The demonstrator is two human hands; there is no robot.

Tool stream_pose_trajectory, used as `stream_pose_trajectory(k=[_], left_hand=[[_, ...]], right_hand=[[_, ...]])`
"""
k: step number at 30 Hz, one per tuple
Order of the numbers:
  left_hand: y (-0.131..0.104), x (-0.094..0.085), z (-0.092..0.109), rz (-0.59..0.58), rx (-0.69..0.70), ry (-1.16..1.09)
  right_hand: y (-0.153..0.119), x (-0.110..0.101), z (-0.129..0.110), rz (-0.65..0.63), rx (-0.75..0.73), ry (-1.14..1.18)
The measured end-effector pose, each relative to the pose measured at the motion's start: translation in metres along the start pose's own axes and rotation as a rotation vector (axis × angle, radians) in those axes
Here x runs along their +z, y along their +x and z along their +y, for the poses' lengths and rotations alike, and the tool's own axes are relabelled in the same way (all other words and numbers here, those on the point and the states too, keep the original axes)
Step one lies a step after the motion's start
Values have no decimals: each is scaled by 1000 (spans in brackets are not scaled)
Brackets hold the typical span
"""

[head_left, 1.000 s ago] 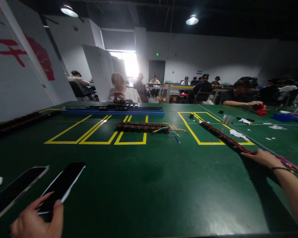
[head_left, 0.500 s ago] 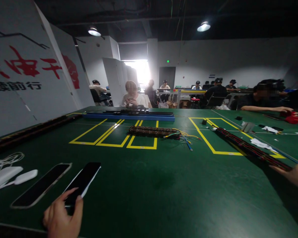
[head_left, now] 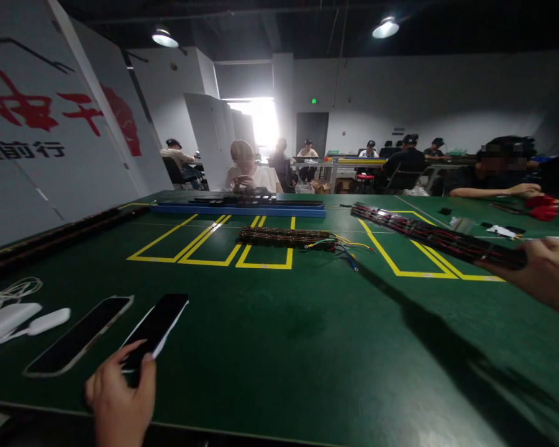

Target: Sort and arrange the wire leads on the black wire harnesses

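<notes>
My left hand [head_left: 123, 385] has its thumb and fingers at the near end of a black phone [head_left: 161, 326], gripping it at the edges. Something thin and white shows beneath the phone, on the green table. Held up at the right, a long dark bundle of wires [head_left: 423, 234] is in my right hand [head_left: 545, 273], whose fingers wrap its near end. The bundle slants above the table and casts a shadow. Another wire bundle [head_left: 284, 237] lies mid-table, with yellow, green and blue leads ending in ring terminals.
A second phone [head_left: 81, 335] and a white charger with cable [head_left: 9, 320] lie at the left. Yellow tape outlines [head_left: 205, 262] mark the green table [head_left: 279, 335]. A blue rail [head_left: 237, 211] carries dark strips. Across the table sit co-workers, one near a red item [head_left: 541, 207].
My right hand has raised the wire bundle off the table and moved it left, its far end now farther from me. My left hand stays at the phone. The view has tilted down slightly.
</notes>
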State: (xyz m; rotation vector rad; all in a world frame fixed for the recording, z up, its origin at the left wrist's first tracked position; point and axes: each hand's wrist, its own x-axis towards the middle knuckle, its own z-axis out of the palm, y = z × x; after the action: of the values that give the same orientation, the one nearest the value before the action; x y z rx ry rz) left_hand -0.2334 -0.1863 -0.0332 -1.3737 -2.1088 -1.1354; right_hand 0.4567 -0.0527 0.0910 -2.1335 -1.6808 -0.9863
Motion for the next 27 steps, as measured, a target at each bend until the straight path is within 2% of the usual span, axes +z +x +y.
stream_pose_trajectory(k=[3,7,12,16,19,22,27], left_hand=[[0,-1,2,3,-28,0],[1,-1,4,-9,-28,-20],[0,-1,3,-20,-16,-45],[0,-1,4,-33,-49,-37],[1,-1,5,-48,-59,-40],[2,0,4,-34,-39,-54],[1,-2,6,-55,-45,-46]], right_hand=[[4,-30,-67,-80,-156,30],[5,-51,-156,-89,-396,161],[-1,-54,-261,-190,-575,388],[-6,-49,-335,-332,-618,492],[-10,-48,-382,-471,-624,558],[-16,-50,-418,-556,-623,611],[-28,-57,-463,-527,-685,634]])
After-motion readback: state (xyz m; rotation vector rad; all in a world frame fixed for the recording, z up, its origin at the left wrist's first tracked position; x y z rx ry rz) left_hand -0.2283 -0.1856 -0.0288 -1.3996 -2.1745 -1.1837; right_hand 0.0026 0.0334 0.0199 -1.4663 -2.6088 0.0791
